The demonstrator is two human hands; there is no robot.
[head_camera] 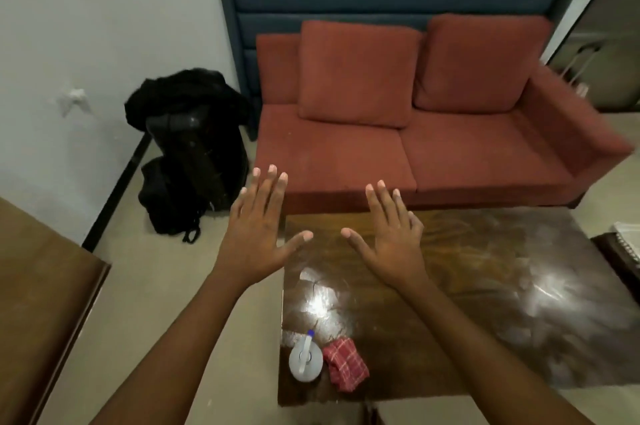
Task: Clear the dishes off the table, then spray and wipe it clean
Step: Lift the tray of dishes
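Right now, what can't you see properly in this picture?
Head view:
- Spray bottle: seen from above, so its label and fill level are hidden.
- White object, right edge: cut off by the frame.
- Table: right forearm covers part of it.
- Room past the sofa: blurred.

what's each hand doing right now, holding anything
Left hand: open, fingers spread, holding nothing.
Right hand: open, fingers spread, holding nothing.
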